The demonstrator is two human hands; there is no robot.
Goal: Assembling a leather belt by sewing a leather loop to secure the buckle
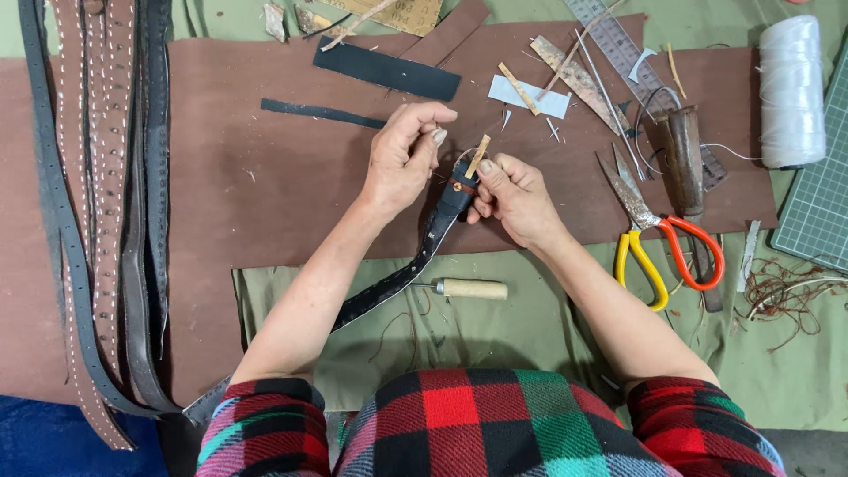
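Note:
My right hand (517, 196) grips the end of a black leather strap (415, 261) with a row of stitch holes, and a thin tan strip (478, 155) sticks up between its fingers. My left hand (402, 155) is pinched shut just left of the strap's end, fingertips holding a fine thread or needle too small to make out. The strap runs down and to the left under my left forearm. Both hands hover over a brown leather sheet (265, 185).
Several stitched straps (106, 221) lie at the left. An awl with a wooden handle (468, 289) rests on green cloth (495, 327). Scissors with orange and yellow handles (662, 243), a metal ruler (618, 44), a white thread spool (791, 88) and a cutting mat (821, 194) sit right.

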